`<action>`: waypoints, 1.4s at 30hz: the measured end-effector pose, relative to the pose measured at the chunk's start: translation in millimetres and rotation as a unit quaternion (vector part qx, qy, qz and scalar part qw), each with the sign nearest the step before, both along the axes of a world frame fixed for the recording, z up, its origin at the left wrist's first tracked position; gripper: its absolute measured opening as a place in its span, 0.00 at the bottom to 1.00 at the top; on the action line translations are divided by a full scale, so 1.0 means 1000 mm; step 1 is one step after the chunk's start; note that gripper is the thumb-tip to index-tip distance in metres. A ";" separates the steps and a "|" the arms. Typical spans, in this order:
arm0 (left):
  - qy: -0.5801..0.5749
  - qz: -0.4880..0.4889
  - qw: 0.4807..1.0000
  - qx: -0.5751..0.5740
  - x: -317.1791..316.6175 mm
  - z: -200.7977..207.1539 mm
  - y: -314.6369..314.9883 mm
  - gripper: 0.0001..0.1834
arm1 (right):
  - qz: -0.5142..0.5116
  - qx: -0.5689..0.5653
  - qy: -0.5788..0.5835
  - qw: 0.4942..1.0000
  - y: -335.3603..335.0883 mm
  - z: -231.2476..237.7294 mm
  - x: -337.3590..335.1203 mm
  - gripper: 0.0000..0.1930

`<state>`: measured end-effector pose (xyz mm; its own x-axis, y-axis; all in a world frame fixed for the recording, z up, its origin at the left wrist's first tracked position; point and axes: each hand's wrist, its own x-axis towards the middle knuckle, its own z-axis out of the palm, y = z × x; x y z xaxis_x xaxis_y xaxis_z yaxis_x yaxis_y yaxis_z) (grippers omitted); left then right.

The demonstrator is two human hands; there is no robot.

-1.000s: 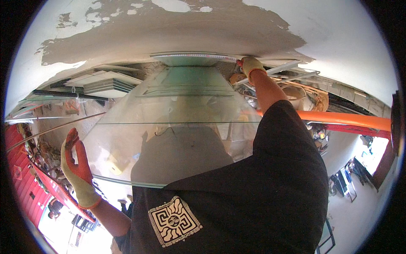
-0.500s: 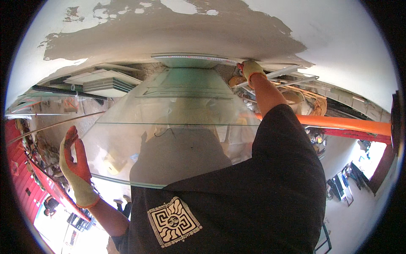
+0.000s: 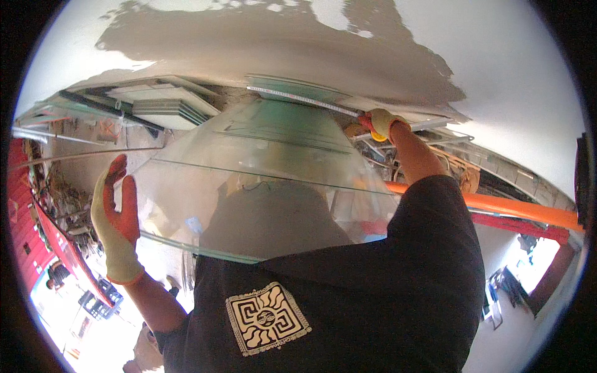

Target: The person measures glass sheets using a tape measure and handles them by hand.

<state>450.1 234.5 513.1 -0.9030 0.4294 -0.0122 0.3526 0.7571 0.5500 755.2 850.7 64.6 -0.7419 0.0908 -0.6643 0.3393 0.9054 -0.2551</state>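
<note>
My right hand [image 3: 384, 124], in a cream and red work glove, is closed around a tape measure [image 3: 377, 135] whose yellow case shows below the fingers. Its pale extended blade [image 3: 305, 101] runs leftward across the far end of the greenish glass sheets [image 3: 273, 143]. The free end of the blade lies near the sheets' far left corner. My left hand [image 3: 118, 217], gloved likewise, is raised at the left edge of the glass with its fingers stretched up and the thumb apart. Nothing is in it. Whether it touches the glass edge I cannot tell.
Beyond the glass rises a wall [image 3: 267, 43] with peeling paint. Stacked panels [image 3: 168, 112] lean at the far left. An orange pipe [image 3: 516, 210] crosses on the right, below metal frames and scrap [image 3: 460, 158]. A red slatted surface [image 3: 31, 230] stands at the left.
My right hand and the tape case have come slightly down and right. The blade now slants more and has come off the far edge toward me. The view has tilted a little.
</note>
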 end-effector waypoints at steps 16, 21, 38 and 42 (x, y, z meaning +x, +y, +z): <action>0.244 -0.364 0.863 -0.253 -0.056 0.048 0.075 0.24 | -0.166 -0.337 0.082 0.923 -0.213 0.399 -0.148 0.20; 0.171 -0.413 0.853 -0.271 -0.095 0.062 0.094 0.10 | -0.012 -0.175 0.225 0.958 -0.188 0.485 -0.137 0.22; 0.042 -0.193 0.979 -0.045 -0.220 0.033 -0.070 0.26 | -0.131 0.101 0.103 0.981 -0.177 0.624 -0.100 0.07; 0.053 -0.172 0.973 0.144 -0.109 0.105 -0.082 0.24 | 0.138 0.209 0.209 0.945 -0.218 0.588 -0.130 0.10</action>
